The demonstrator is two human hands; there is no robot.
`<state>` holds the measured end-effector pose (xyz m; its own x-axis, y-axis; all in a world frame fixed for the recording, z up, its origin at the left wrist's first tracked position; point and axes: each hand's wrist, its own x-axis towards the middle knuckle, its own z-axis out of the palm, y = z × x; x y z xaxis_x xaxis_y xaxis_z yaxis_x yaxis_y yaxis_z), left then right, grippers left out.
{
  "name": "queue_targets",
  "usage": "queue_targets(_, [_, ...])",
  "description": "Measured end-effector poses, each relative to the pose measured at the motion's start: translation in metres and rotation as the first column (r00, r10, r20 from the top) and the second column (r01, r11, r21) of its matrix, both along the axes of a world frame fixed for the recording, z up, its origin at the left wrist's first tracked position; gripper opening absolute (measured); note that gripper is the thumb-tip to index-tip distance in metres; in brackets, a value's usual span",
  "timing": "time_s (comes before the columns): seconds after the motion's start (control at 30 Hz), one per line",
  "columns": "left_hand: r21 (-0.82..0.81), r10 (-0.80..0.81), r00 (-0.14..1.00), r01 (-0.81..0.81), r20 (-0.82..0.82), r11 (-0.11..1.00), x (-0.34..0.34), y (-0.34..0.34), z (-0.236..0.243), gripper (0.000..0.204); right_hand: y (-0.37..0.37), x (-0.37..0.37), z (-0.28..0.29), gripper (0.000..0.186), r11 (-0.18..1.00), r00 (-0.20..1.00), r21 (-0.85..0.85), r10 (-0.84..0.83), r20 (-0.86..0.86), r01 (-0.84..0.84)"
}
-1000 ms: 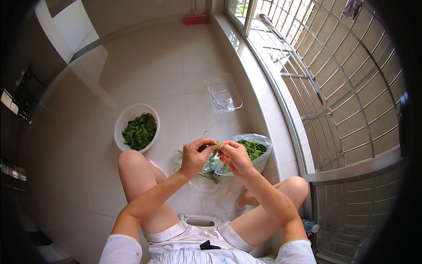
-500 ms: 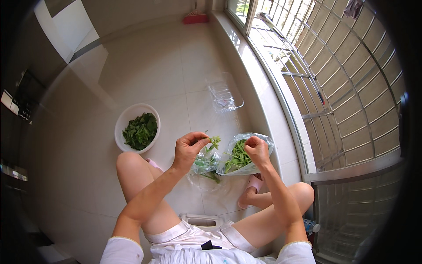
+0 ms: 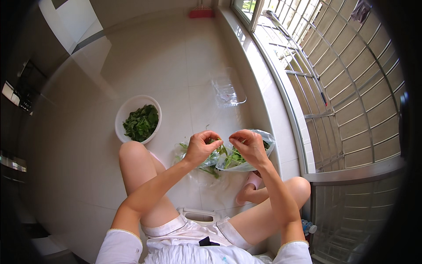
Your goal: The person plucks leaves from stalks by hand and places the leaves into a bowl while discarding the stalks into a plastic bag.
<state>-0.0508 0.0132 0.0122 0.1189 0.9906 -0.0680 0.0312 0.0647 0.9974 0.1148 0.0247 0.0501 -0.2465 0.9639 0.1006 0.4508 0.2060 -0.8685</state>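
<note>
My left hand (image 3: pixel 200 148) pinches a small sprig of leafy greens (image 3: pixel 222 150) between thumb and fingertips, its leaves hanging to the right. Facing it at the same height is my right hand (image 3: pixel 249 147), with thumb and forefinger brought together; anything between them is too small to make out. Below the right hand, a clear plastic bag (image 3: pixel 244 167) lies open on the floor with green stems and leaves inside, partly hidden by that hand. Loose stems (image 3: pixel 210 170) lie on a crumpled clear plastic sheet or bag beneath the left hand.
A round white basin (image 3: pixel 119 128) of dark green leaves (image 3: pixel 141 123) stands on the tiled floor to the left. Farther ahead lies a clear plastic tray (image 3: pixel 228 93). A low ledge and barred window run along the right. A red dustpan or broom head (image 3: pixel 201 13) is at the far wall.
My right hand has moved left from over the bag, close to the left hand. The left hand, still pinching greens, has shifted slightly right. The view has shifted a little.
</note>
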Motion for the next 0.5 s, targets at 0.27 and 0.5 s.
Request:
queue_targets(0.27, [0.012,0.095,0.995,-0.094,-0.008,0.995,-0.002,0.002,-0.004,0.007,-0.004,-0.002,-0.001,0.008,0.994,0.998,-0.090,0.060,0.029,-0.057])
queue_targets(0.5, [0.075,0.107,0.991,-0.100,-0.082,0.992,-0.003,0.002,-0.007,0.008,-0.009,-0.013,-0.003,0.014,0.978,0.994,-0.182,0.109,0.017,-0.105])
